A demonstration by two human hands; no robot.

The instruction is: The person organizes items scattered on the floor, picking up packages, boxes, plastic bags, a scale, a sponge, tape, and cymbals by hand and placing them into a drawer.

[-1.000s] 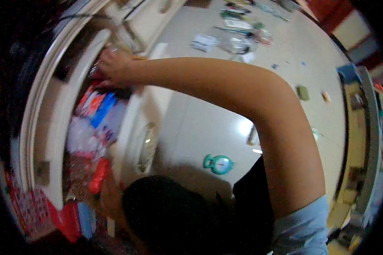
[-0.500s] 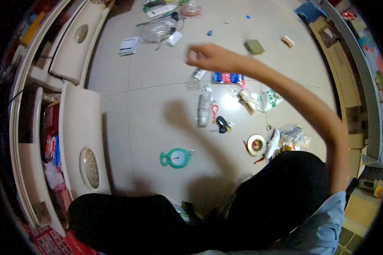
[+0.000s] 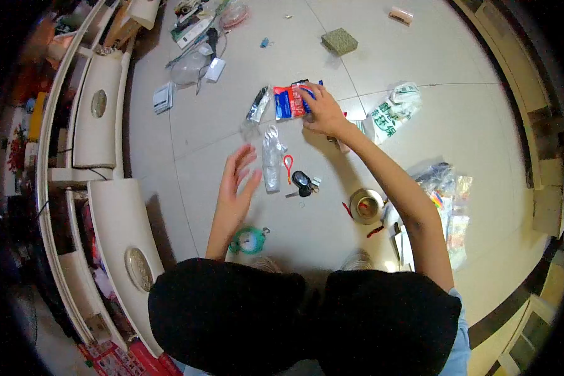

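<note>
My right hand (image 3: 324,116) reaches across the floor with its fingers spread over the right end of a blue and red packet (image 3: 287,103). Whether the fingertips press on the packet, I cannot tell. My left hand (image 3: 237,182) is raised with its fingers apart and holds nothing. Just right of it lie a clear plastic sleeve (image 3: 271,164), a red loop (image 3: 288,165) and a black car key (image 3: 302,180). Below the left hand is a green dial scale (image 3: 249,240), partly hidden by the wrist. A silvery packet (image 3: 257,104) lies beside the blue and red one.
A white bag with green print (image 3: 397,113) lies to the right. A roll of tape (image 3: 366,206) and several plastic packages (image 3: 448,207) are near my right forearm. Farther off sit a greenish block (image 3: 339,41) and a cable pile (image 3: 197,53). Cabinet drawers (image 3: 122,232) stand open at left.
My right hand was closed in the air; its fingers are now spread over the blue and red packet. My left hand has come into view. The camera view has shifted.
</note>
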